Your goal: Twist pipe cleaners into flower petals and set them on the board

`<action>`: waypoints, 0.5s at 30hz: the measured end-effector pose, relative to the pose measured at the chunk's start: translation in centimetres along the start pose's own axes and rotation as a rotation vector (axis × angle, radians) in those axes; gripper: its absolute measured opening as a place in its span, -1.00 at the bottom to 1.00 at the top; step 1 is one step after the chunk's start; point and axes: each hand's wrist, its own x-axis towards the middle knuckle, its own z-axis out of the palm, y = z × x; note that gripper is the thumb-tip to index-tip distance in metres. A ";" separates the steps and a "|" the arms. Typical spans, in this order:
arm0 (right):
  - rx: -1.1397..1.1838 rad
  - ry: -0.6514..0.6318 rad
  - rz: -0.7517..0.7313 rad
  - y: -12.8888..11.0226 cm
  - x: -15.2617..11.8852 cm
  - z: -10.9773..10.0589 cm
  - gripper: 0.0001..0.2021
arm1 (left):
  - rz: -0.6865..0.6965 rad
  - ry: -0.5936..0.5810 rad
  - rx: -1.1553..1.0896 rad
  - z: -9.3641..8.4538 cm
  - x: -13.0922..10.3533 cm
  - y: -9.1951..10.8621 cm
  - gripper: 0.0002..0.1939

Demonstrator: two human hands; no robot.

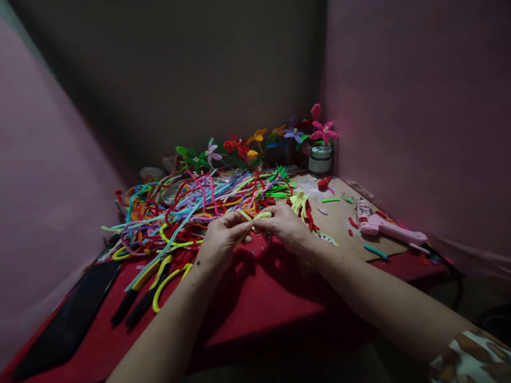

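A pale yellow pipe cleaner (262, 215) is pinched between my two hands above the red cloth (279, 303). The fingertips of my left hand (223, 236) grip its left part, and those of my right hand (282, 226) grip it on the right. The fingertips nearly touch, and they hide the middle of the piece. Just behind my hands spreads a heap of many-coloured pipe cleaners (191, 205). A bunch of pale yellow pieces (299, 202) lies beyond my right hand.
Yellow-and-black pliers (149, 287) and a black flat case (67, 319) lie at the left. A pink glue gun (393, 226) rests on a board (343, 239) at the right. Pipe-cleaner flowers (293, 134) and a jar (320, 160) stand at the back.
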 end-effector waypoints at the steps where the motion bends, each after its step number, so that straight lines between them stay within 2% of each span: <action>1: 0.008 -0.021 0.005 0.0 0.0 0.0 -0.88 | 0.023 0.009 0.042 0.1 -0.1 0.0 -0.91; 4: 0.081 -0.055 0.050 0.0 0.1 -0.1 -0.84 | 0.150 0.060 0.176 0.2 -0.2 -0.4 -0.92; 9: 0.279 -0.031 0.282 -0.1 0.3 -0.4 -0.94 | 0.621 0.091 0.720 -0.5 0.1 -1.8 -0.83; 10: 0.300 -0.037 0.312 -0.1 0.3 -0.5 -0.95 | 0.680 0.084 0.797 -0.6 0.2 -1.8 -0.80; 12: 0.317 -0.051 0.317 -0.1 0.4 -0.6 -0.95 | 0.685 0.079 0.777 -0.7 0.2 -1.6 -0.81; 13: 0.303 -0.065 0.284 -0.1 0.4 -0.6 -0.94 | 0.617 0.068 0.688 -0.8 0.2 -1.4 -0.84; 15: 0.224 -0.093 0.163 -0.1 0.3 -0.6 -0.91 | 0.379 0.019 0.430 -0.9 0.2 -0.9 -0.86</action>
